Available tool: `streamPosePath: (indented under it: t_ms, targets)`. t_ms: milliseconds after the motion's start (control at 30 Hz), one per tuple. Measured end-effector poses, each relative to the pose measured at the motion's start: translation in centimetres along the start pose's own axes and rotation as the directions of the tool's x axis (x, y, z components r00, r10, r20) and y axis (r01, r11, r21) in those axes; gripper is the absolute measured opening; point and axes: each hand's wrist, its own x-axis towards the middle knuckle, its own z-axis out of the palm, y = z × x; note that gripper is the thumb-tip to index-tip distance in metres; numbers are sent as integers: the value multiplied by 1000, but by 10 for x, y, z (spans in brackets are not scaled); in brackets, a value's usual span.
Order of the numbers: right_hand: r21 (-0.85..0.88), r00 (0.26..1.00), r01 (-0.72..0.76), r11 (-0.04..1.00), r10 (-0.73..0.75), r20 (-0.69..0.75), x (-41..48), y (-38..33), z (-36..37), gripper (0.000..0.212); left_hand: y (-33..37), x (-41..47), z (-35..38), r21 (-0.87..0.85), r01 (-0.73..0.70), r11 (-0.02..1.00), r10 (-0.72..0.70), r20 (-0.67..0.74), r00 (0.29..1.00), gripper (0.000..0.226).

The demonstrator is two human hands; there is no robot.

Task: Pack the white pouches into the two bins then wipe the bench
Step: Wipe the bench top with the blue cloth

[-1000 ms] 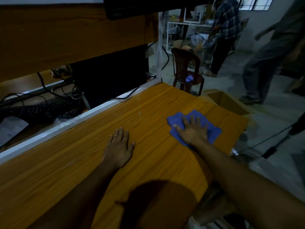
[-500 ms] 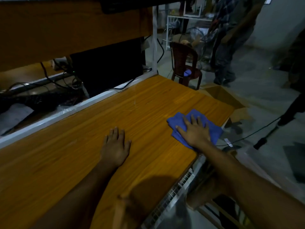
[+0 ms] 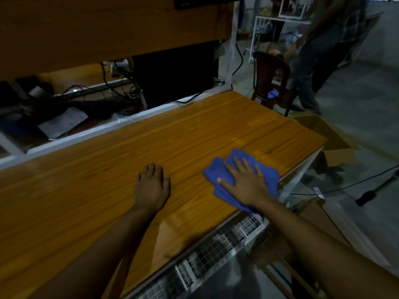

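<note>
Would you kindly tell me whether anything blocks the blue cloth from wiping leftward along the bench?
Only the left hand, resting flat on the bench just left of the blue cloth, which the right hand presses down. Nothing else visible lies in that path.

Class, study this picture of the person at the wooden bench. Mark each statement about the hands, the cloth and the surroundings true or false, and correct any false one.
1. The right hand lies with straight fingers on top of the blue cloth. True.
2. The left hand grips a white pouch. False: it rests on the bare bench and holds nothing.
3. The blue cloth sits against the white rail at the bench's far edge. False: it lies close to the near edge, toward the bench's right end.
4. A dark chair stands on the floor beyond the bench. True.
</note>
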Motion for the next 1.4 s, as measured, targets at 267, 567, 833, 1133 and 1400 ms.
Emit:
streamPosePath:
  t_ms: [267, 567, 833, 1133, 1400]
  targets:
    - [29, 955, 282, 959, -283, 84, -15, -78, 22, 86, -6, 6, 3, -11, 27, 1000, -27, -2, 1000, 65]
    - [-7, 982, -189, 982, 189, -4, 76, -48, 6, 75, -43, 61, -1, 37, -98, 994, 93, 134, 987, 72]
    - [-15, 975, 212, 977, -211, 65, 115, -110, 16, 74, -87, 142, -10, 26, -76, 997, 73, 107, 992, 77]
    - [18, 958, -287, 958, 287, -18, 242, -133, 15, 80, -135, 188, -16, 36, 136, 990, -135, -33, 990, 71]
    - [17, 1000, 19, 1000, -19, -22, 303, -123, 7, 75, -137, 199, -15, 68, 158, 985, -152, -87, 985, 63]
